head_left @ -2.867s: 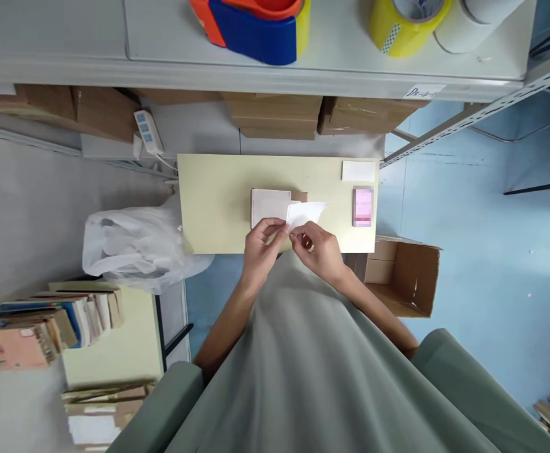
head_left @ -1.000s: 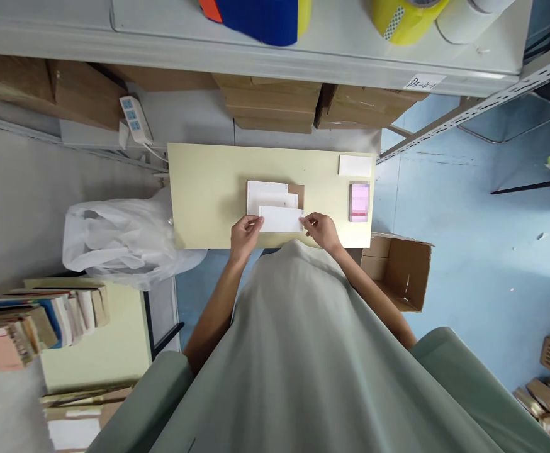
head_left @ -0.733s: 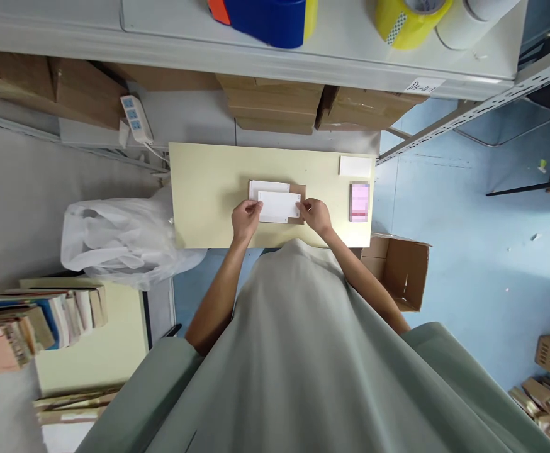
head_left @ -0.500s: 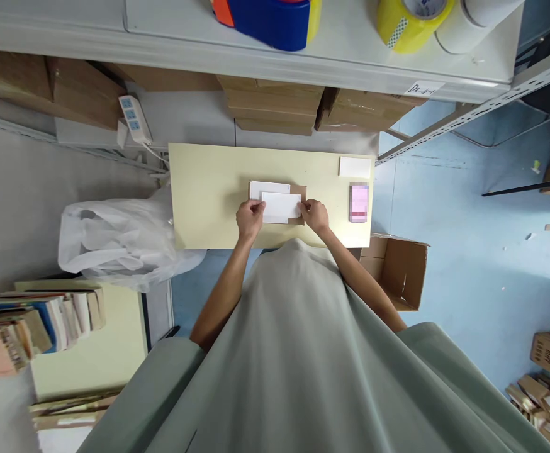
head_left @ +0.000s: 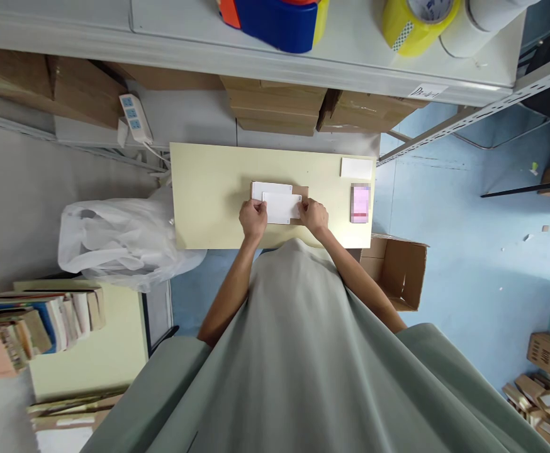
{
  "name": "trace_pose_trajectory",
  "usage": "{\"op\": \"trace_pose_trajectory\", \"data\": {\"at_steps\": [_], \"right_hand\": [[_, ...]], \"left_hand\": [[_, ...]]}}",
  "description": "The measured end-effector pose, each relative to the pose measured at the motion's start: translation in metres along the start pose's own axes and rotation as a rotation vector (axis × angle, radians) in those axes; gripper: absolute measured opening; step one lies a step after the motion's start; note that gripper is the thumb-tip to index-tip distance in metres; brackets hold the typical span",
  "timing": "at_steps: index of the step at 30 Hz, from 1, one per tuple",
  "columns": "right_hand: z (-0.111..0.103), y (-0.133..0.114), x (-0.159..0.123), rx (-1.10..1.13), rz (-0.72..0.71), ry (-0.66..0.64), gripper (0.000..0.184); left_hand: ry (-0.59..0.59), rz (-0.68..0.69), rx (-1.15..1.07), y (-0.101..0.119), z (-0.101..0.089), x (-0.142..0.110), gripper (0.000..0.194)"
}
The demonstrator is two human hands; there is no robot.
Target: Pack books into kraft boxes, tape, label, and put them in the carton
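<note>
Head view: near the centre of the frame, we see a small white rectangular paper slip lying over a larger white paper sheet on a flat brown cardboard box. The left hand seems to pinch the slip's left end between thumb and fingers, and the right hand its right end. The box sits on a pale yellow rectangular counter.

We judge that an uneven pull, or one end pressed down ahead of the other, could leave the slip crooked or creased. A hard push from either hand could also slide the box, since we see nothing bracing it.

We cannot tell whether the slip touches the sheet along its whole length or hangs slightly above; its underside is hidden, and the curled fingers cover both its ends. Any print on the papers is too small for us to read. On the counter's right side, a pink rectangular item is blurred into blocks. At the top of the frame, the blue, orange and yellow object is cut off.
</note>
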State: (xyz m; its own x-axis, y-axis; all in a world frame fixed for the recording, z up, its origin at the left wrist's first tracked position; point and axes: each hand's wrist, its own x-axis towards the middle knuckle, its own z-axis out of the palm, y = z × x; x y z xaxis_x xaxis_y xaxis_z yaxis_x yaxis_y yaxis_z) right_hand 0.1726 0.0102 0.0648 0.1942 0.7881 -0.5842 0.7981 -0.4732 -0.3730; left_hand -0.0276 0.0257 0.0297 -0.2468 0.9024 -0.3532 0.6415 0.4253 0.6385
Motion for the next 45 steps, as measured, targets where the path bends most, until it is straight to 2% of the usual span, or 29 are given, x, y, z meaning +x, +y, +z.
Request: {"op": "trace_pose_trajectory", "data": {"at_steps": [8, 10, 12, 14, 16, 18, 20, 23, 29, 35, 39, 41, 45], "right_hand": [[-0.004, 0.005, 0.001, -0.055, -0.003, -0.003, 0.029], [-0.004, 0.007, -0.003, -0.082, -0.036, 0.021, 0.027], [-0.002, 0.006, -0.009, -0.131, -0.156, 0.071, 0.033], [0.005, 0.004, -0.014, -0.188, -0.363, 0.099, 0.048], [0.014, 0.003, -0.018, -0.228, -0.575, 0.068, 0.069], [0.024, 0.004, -0.018, -0.246, -0.690, 0.009, 0.088], [0.031, 0.008, -0.016, -0.255, -0.727, -0.038, 0.095], [0.036, 0.016, -0.011, -0.264, -0.736, -0.051, 0.094], [0.041, 0.028, 0.000, -0.263, -0.739, -0.016, 0.082], [0.043, 0.042, 0.010, -0.249, -0.745, 0.055, 0.085], [0.047, 0.042, 0.010, -0.264, -0.717, 0.056, 0.095], [0.053, 0.037, 0.008, -0.253, -0.757, 0.033, 0.099], [0.067, 0.021, 0.005, -0.230, -0.923, -0.098, 0.092]], "left_hand": [[-0.018, 0.062, 0.073, 0.004, -0.005, -0.003, 0.009], [0.010, 0.014, 0.064, 0.003, -0.008, -0.003, 0.017], [0.051, -0.004, 0.025, 0.005, -0.009, -0.007, 0.031], [0.021, 0.116, -0.012, 0.009, -0.008, -0.014, 0.037], [-0.114, 0.351, -0.029, 0.013, -0.002, -0.024, 0.042], [-0.269, 0.541, -0.009, 0.015, 0.005, -0.033, 0.055], [-0.359, 0.601, 0.052, 0.011, 0.011, -0.039, 0.066], [-0.381, 0.581, 0.165, -0.003, 0.013, -0.040, 0.078], [-0.282, 0.579, 0.244, -0.030, 0.003, -0.030, 0.099], [-0.264, 0.602, 0.370, -0.036, 0.011, -0.038, 0.099], [-0.251, 0.570, 0.408, -0.040, 0.022, -0.053, 0.099], [-0.249, 0.558, 0.428, -0.042, 0.026, -0.058, 0.103], [-0.238, 0.508, 0.465, -0.046, 0.030, -0.063, 0.113]]}}
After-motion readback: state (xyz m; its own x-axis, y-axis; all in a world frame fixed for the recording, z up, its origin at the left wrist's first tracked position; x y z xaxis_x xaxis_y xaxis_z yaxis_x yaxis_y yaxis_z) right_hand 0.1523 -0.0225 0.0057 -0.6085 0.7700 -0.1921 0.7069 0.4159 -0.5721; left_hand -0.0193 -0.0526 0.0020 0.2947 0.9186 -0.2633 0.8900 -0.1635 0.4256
